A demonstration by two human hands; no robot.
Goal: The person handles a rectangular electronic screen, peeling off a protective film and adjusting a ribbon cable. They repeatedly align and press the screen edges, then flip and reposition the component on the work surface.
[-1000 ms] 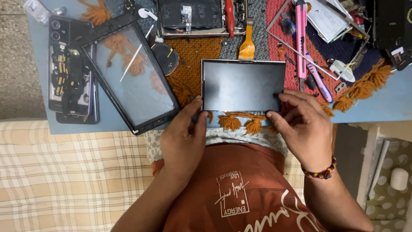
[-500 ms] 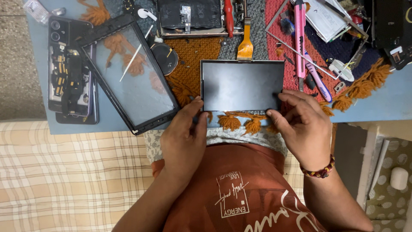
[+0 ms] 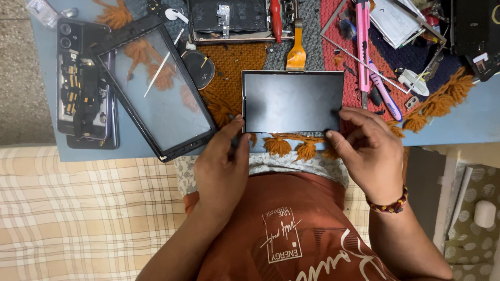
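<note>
A dark rectangular display panel [image 3: 293, 101] with an orange flex cable [image 3: 296, 53] at its far edge lies flat over a fringed woven mat [image 3: 229, 67] on a blue table. My left hand [image 3: 223, 166] pinches the panel's near left corner with thumb and fingers. My right hand [image 3: 367, 151] grips the near right corner, fingers curled on its edge.
A glass touch frame [image 3: 156, 88] lies left of the panel, beside an opened phone [image 3: 83, 86]. An opened tablet body [image 3: 234, 18], a red screwdriver [image 3: 275, 18], a pink knife [image 3: 363, 36] and small tools crowd the far side. The table edge [image 3: 458, 135] is near my lap.
The panel and both hands have stayed almost still; my right fingers shifted slightly on the right corner.
</note>
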